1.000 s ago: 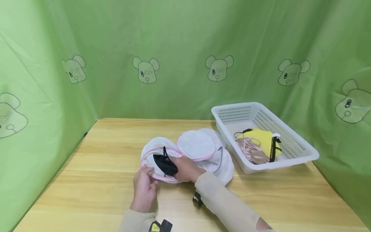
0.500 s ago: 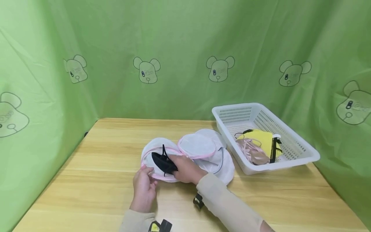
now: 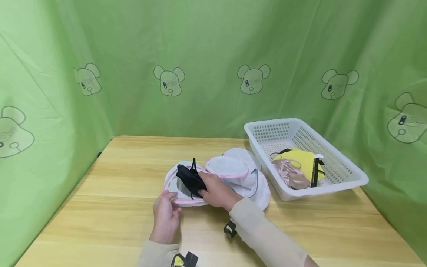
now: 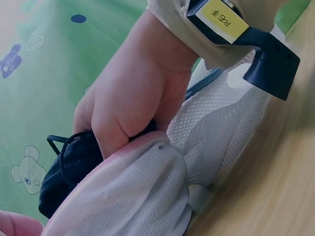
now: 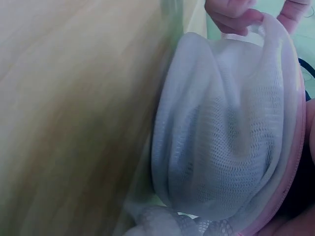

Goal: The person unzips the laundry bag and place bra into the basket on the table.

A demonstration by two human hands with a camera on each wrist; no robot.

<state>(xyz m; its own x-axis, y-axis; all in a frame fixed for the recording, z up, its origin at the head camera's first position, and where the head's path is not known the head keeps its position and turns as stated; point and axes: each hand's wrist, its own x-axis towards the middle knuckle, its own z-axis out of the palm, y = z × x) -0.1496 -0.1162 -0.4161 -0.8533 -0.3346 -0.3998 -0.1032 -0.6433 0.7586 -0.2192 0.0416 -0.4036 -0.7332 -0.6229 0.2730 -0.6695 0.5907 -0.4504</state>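
Note:
A white mesh laundry bag (image 3: pixel 171 185) with a pink zipper edge lies unzipped on the table. My left hand (image 3: pixel 165 218) pinches its near left rim between thumb and fingers. Over the opening, my right hand (image 3: pixel 218 193) grips a black garment (image 3: pixel 190 180) with thin straps, folded and bra-like. In the left wrist view the right hand (image 4: pixel 133 93) reaches over the pink rim, its fingertips hidden against the black cloth. The bag's round lid (image 3: pixel 228 166) is folded back to the right. The right wrist view shows the bag's mesh side (image 5: pixel 216 132) bulging.
Another white mesh bag with grey trim (image 3: pixel 261 191) lies to the right, partly under the lid. A white perforated basket (image 3: pixel 347 172) beside it holds a yellow garment (image 3: pixel 301 157) and a dusty-pink one with ribbons (image 3: pixel 291 174). Green curtains enclose the wooden table (image 3: pixel 110 193).
My right hand has raised the black garment slightly above the bag's opening, and a grey patch shows beneath it. The lid lies flatter. My left hand keeps its place on the rim.

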